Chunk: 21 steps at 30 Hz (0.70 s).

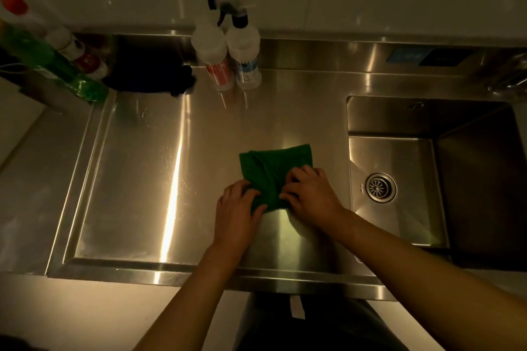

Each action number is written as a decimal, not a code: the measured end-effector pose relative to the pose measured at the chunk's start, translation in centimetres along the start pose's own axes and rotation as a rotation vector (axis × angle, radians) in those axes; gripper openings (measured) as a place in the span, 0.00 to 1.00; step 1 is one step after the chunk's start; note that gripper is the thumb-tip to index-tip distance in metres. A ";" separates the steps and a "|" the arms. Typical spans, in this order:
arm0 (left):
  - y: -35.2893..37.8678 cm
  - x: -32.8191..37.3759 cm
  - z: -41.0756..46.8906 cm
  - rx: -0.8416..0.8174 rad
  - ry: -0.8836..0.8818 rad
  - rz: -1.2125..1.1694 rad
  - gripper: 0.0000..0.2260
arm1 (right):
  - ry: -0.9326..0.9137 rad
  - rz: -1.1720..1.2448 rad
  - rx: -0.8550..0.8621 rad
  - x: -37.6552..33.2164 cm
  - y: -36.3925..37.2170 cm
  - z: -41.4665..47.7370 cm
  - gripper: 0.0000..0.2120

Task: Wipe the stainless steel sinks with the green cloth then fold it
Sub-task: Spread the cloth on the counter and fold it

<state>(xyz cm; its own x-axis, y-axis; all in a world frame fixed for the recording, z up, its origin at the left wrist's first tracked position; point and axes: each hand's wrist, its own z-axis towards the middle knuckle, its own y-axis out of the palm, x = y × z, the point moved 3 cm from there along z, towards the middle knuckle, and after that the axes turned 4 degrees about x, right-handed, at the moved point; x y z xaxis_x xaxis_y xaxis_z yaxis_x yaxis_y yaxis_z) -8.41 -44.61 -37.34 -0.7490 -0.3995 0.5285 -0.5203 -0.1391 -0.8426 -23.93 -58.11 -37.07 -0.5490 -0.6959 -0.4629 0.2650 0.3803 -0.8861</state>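
The green cloth (271,168) lies partly folded on the flat stainless steel drainboard (148,174), just left of the sink basin. My left hand (238,209) pinches the cloth's near left corner. My right hand (312,194) grips its near right edge, fingers curled into the fabric. The far half of the cloth rests flat on the steel. The deep sink basin (399,151) with its round drain (380,187) sits to the right of my hands.
Two white spray bottles (228,48) stand at the back of the drainboard. A black cloth or glove (159,74) lies at the back left, beside green and red bottles (65,65). A tap (510,80) is at the far right.
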 end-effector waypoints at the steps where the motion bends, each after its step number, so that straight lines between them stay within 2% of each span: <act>1: 0.0 0.0 0.0 -0.002 -0.002 -0.010 0.15 | 0.040 0.027 0.007 0.5 -0.4 0.5 0.08; 4: -0.2 0.1 -0.1 -0.003 0.010 -0.026 0.15 | 0.094 0.037 -0.004 1.6 -1.6 1.9 0.09; 9: 0.2 0.6 -0.7 -0.007 0.059 -0.001 0.14 | -0.037 0.026 -0.148 0.0 -0.6 1.8 0.17; 13: 0.5 0.0 -1.6 -0.006 0.087 0.100 0.16 | 0.009 0.024 -0.071 -0.6 0.2 1.5 0.10; 17: 0.6 -0.7 -1.9 0.068 0.133 0.108 0.13 | 0.058 0.071 -0.030 -0.2 -0.4 1.4 0.08; 21: 0.7 -0.8 -1.9 0.112 0.154 0.100 0.10 | 0.282 0.181 0.121 3.1 -3.1 3.0 0.05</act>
<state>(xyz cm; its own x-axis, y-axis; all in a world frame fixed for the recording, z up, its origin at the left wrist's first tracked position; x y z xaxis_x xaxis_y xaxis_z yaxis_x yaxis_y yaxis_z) -8.95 -42.62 -38.20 -0.8530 -0.2745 0.4439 -0.3977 -0.2087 -0.8935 -24.11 -63.31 -35.84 -0.6772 -0.4218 -0.6029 0.4610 0.3955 -0.7944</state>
